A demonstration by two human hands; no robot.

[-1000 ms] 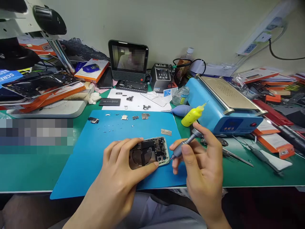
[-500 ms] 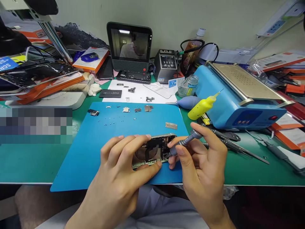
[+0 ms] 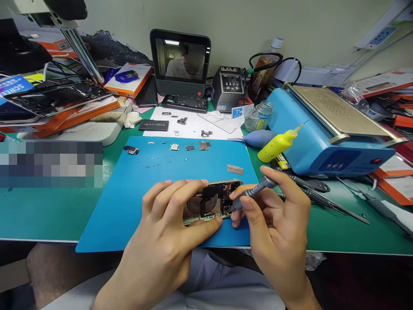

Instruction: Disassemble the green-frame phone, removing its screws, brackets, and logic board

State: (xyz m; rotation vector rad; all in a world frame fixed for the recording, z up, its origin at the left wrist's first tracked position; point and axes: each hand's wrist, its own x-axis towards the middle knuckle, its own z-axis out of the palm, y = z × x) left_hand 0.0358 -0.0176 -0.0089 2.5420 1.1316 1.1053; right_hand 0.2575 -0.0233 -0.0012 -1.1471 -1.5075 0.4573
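My left hand (image 3: 174, 228) is closed around an opened phone (image 3: 206, 204), thumb along its near edge and fingers over the far edge. The phone's inside faces up, showing a dark circuit board and a round coil outline. My right hand (image 3: 274, 219) grips a small grey screwdriver (image 3: 254, 191) at a slant, the index finger resting on its top end. Its tip meets the right part of the phone's interior; the exact spot is hidden. Beyond the phone on the blue mat (image 3: 109, 215) lie a metal strip (image 3: 235, 169), tiny screws and several small phone parts (image 3: 174, 147).
On white paper behind the mat lie a battery (image 3: 154, 125) and more parts. To the right stand a yellow bottle (image 3: 277, 146), a blue air blower (image 3: 258, 138), a glass jar (image 3: 258, 116), tweezers (image 3: 345, 209) and a blue heating machine (image 3: 322, 146). A screen (image 3: 180, 60) stands behind.
The whole view has shifted slightly, so things sit a little further right. Both hands keep the same hold on the phone and the screwdriver.
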